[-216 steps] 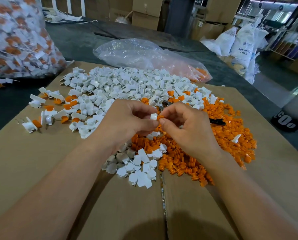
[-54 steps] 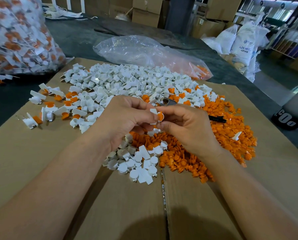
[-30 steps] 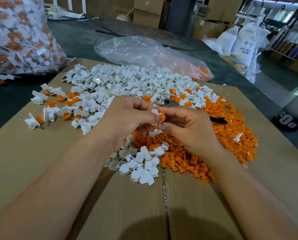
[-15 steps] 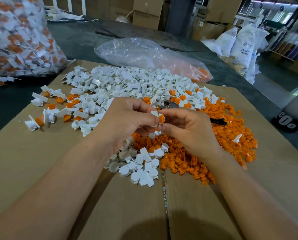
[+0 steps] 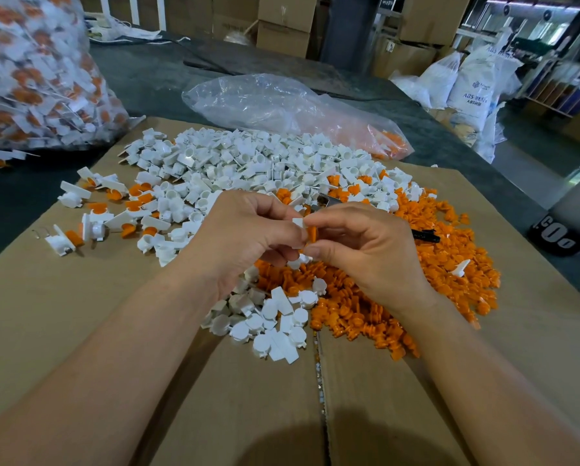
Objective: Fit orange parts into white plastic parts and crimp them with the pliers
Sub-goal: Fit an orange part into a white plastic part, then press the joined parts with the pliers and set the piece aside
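Note:
My left hand (image 5: 244, 233) pinches a small white plastic part (image 5: 298, 223) above the piles. My right hand (image 5: 362, 250) pinches an orange part (image 5: 311, 234) that sits against the white part's open side. Both hands meet at the middle of the cardboard. A heap of white parts (image 5: 248, 163) lies behind the hands, a heap of orange parts (image 5: 450, 250) to the right. The pliers (image 5: 327, 200) lie half hidden behind my right hand, their black handle tip (image 5: 424, 235) showing on the orange heap.
Several fitted white-and-orange pieces (image 5: 96, 223) lie at the left on the cardboard sheet (image 5: 63, 331). A full clear bag of finished pieces (image 5: 36, 75) stands far left. A nearly flat plastic bag (image 5: 281, 109) lies behind. Boxes and sacks stand beyond the dark table.
The hands stay together at the same spot. The orange part has gone from loose at my right fingertips to sitting against the white part, which both hands have turned slightly.

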The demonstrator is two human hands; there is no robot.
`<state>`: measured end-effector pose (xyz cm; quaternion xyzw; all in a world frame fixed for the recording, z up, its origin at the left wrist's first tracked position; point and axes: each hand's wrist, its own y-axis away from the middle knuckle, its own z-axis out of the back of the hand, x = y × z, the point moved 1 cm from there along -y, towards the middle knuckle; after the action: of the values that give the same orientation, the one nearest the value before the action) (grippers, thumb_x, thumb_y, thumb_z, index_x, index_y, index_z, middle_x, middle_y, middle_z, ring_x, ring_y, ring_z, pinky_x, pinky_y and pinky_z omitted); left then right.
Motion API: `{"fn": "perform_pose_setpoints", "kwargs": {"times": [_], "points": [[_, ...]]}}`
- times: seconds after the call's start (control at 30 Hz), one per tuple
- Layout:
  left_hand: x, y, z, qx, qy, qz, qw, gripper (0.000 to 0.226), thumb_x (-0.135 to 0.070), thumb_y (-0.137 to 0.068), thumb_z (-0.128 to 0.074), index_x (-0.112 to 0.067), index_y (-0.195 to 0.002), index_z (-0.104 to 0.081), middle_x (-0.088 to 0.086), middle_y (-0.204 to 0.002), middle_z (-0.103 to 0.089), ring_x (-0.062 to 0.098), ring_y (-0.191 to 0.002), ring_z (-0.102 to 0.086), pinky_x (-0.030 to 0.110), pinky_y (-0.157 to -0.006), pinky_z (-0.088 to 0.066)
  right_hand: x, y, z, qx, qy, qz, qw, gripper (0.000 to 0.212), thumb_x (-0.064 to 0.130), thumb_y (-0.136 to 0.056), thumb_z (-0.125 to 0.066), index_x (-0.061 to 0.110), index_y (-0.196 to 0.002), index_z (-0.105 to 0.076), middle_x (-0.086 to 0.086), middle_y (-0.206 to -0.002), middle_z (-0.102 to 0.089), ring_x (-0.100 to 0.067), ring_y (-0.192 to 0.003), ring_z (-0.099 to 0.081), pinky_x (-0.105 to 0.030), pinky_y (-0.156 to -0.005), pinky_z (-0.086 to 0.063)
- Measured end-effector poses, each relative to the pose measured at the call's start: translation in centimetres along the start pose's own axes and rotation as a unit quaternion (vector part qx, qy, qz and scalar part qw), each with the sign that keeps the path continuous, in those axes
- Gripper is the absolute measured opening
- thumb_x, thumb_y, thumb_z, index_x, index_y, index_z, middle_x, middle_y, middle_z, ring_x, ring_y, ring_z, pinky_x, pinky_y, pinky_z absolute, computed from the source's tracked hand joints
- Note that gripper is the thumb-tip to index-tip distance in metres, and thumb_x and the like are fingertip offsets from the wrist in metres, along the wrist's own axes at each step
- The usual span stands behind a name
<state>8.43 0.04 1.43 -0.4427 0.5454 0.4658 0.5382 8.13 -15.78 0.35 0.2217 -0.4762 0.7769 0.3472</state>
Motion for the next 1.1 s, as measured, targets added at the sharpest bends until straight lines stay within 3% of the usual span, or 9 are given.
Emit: {"fn": "perform_pose_setpoints", "kwargs": {"times": [0.23,0.43,0.83,0.93,1.0,1.07,1.1], "points": [[0.1,0.0,-0.2,0.006,0.024,0.007,1.000,0.017,0.007,-0.068,-0.070,-0.008,-0.060,-0.067,0.008,-0.053,-0.063,0.013,-0.045,-0.060,0.017,-0.042,-0.046,-0.4,0.0,0.0,-0.027,0.000,0.020,0.999,0.040,0.007,-0.068,-0.073,0.008,-0.105,-0.059,0.009,-0.089,-0.063,-0.003,-0.084,-0.064,-0.016,-0.074,-0.051],[0.2,-0.1,-0.3,0.011,0.033,0.014,0.999,0.016,0.006,-0.069,-0.071,-0.008,-0.060,-0.067,0.009,-0.053,-0.064,0.015,-0.045,-0.060,0.018,-0.042,-0.046,-0.3,0.0,0.2,-0.028,0.009,0.019,0.999,0.039,0.007,-0.068,-0.073,0.005,-0.105,-0.060,0.001,-0.088,-0.066,-0.012,-0.082,-0.066,-0.024,-0.074,-0.054],[0.3,-0.2,-0.3,0.005,0.020,0.002,1.000,0.015,0.008,-0.072,-0.068,-0.004,-0.062,-0.065,0.007,-0.050,-0.061,0.013,-0.044,-0.059,0.017,-0.042,-0.045,-0.3,0.1,-0.1,-0.007,0.020,0.010,1.000,0.039,0.011,-0.070,-0.072,0.010,-0.107,-0.060,-0.001,-0.088,-0.066,-0.012,-0.080,-0.066,-0.023,-0.072,-0.055],[0.4,-0.2,-0.2,0.001,0.045,0.006,0.999,0.012,0.005,-0.072,-0.070,-0.004,-0.065,-0.064,0.005,-0.050,-0.062,0.013,-0.044,-0.059,0.017,-0.043,-0.046,-0.1,-0.3,1.1,-0.014,0.044,-0.070,0.996,0.042,0.040,-0.068,-0.071,0.028,-0.107,-0.060,0.013,-0.091,-0.064,0.001,-0.084,-0.064,-0.013,-0.076,-0.051],[0.4,-0.3,-0.1,-0.006,0.058,0.008,0.998,0.013,0.004,-0.072,-0.070,-0.004,-0.065,-0.063,0.002,-0.050,-0.062,0.013,-0.044,-0.059,0.017,-0.043,-0.047,-0.6,-0.7,2.8,-0.039,0.113,-0.151,0.981,0.055,0.057,-0.063,-0.063,0.032,-0.112,-0.059,0.020,-0.094,-0.062,0.010,-0.085,-0.059,-0.006,-0.075,-0.045],[0.4,-0.3,0.0,-0.012,0.063,0.009,0.998,0.013,0.003,-0.073,-0.070,-0.006,-0.065,-0.063,0.001,-0.051,-0.063,0.012,-0.045,-0.060,0.017,-0.043,-0.048,-1.5,-0.9,4.8,-0.027,0.224,-0.222,0.949,0.061,0.057,-0.066,-0.065,0.027,-0.120,-0.058,0.013,-0.111,-0.062,0.007,-0.097,-0.055,-0.011,-0.080,-0.041],[0.3,-0.4,0.0,-0.013,0.066,0.009,0.998,0.013,0.003,-0.073,-0.069,-0.006,-0.066,-0.063,0.000,-0.051,-0.063,0.012,-0.045,-0.060,0.017,-0.044,-0.048,-2.1,-0.9,5.6,0.009,0.278,-0.264,0.924,0.066,0.057,-0.067,-0.066,0.026,-0.125,-0.054,0.007,-0.124,-0.057,-0.002,-0.109,-0.052,-0.018,-0.087,-0.039]]}}
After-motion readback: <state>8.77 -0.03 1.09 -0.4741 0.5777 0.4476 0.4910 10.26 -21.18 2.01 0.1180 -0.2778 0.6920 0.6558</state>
